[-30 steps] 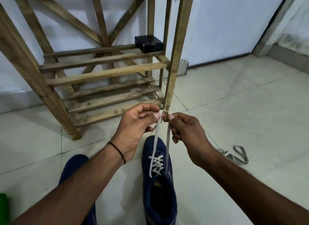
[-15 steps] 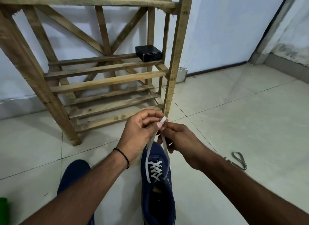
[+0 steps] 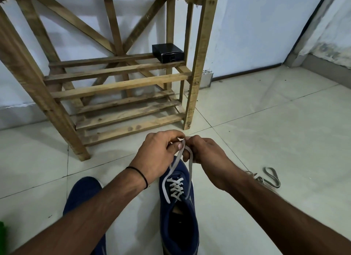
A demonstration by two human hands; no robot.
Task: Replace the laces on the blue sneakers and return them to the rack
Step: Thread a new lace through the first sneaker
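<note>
**Sneaker** (image 3: 180, 226): blue, on the floor (image 3: 266, 131), toe pointing at the rack (image 3: 121, 85), just short of its front right leg.

**Lace** (image 3: 175, 188): white, crossed through several rows of eyelets. Two free ends rise from the rows nearest the opening to a point above the toe.

**Left hand** (image 3: 161, 156) and **right hand** (image 3: 207, 154): brought together and touching over the toe, each pinching a lace end between thumb and fingers. The tips meet at the fingertips. A dark band (image 3: 140, 175) sits on the left wrist.

**Second sneaker** (image 3: 81, 194): blue, on the floor to the left of the first, partly under the left forearm. Its lacing cannot be seen.

**Loose lace** (image 3: 269, 178): greyish, lying in loops on the floor to the right, well apart from the shoes. It is probably the one taken out.

**Box** (image 3: 168, 52): black, at the back right corner of the rack's middle shelf. The slats in view hold nothing else.

**Green thing** (image 3: 2, 234): at the far left edge, too cut off to name.

**Step in hand, as judged:** evening the two ends before tying.

**To do it well:**
- Hold both tips side by side and pull straight up, so the lengths can be compared.
- Feed any slack back through the crossings row by row.
- Keep the flat lace untwisted.
- Keep the pull gentle, since nothing pins the shoe to the floor.
- Tie only once the ends match.
</note>
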